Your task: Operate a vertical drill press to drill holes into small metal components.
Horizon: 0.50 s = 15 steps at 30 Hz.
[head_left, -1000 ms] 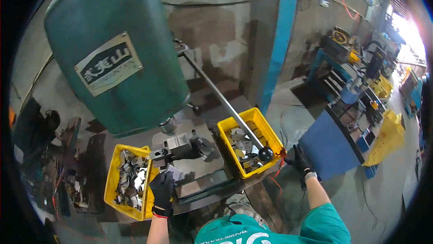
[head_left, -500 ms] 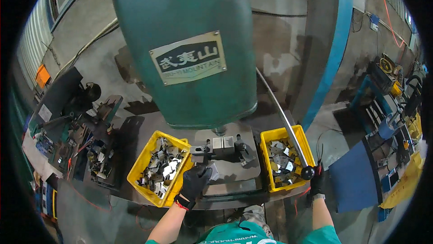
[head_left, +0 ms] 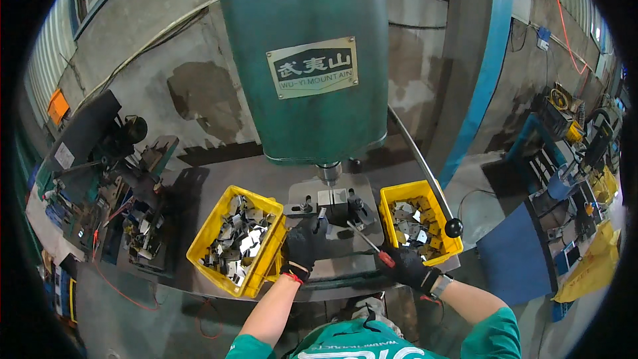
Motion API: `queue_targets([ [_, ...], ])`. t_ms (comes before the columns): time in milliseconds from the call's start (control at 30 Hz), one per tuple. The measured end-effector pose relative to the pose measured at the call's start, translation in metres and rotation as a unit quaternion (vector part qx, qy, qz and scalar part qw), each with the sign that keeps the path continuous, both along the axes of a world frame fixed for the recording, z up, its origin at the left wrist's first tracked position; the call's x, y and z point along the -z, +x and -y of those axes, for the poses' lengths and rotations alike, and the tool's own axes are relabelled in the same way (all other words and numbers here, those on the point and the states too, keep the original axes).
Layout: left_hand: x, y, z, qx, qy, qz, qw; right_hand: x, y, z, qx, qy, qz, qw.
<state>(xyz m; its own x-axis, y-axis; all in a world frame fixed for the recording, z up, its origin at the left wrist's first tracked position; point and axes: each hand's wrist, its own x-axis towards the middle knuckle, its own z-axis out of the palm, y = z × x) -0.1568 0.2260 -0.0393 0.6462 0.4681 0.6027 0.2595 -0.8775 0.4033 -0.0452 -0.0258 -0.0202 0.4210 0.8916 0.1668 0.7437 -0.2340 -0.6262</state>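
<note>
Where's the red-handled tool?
In the head view, the red-handled tool is in the right hand, just left of the right-hand yellow bin, pointing toward the metal fixture.

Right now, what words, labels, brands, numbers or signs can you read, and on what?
Nameplate on the green machine: readable, two scripts, pale and dark; wording not copied here.
Green shirt: small pale line above large white lettering that the lower edge cuts off; not copied either.
White label on the dark machine at left: too small to read.
No other text clear enough to read.
</note>
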Motion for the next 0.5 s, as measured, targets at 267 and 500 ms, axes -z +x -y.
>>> queue_targets([
  [267,0.007,0.000,-0.002,0.030,0.048,-0.009,0.998,0.002,-0.003,-0.010,0.039,0.008,-0.032,0.999],
  [500,-0.008,0.017,0.013,-0.008,-0.013,0.000,1.000,0.100,0.098,0.065,0.282,0.110,-0.183,0.935],
])
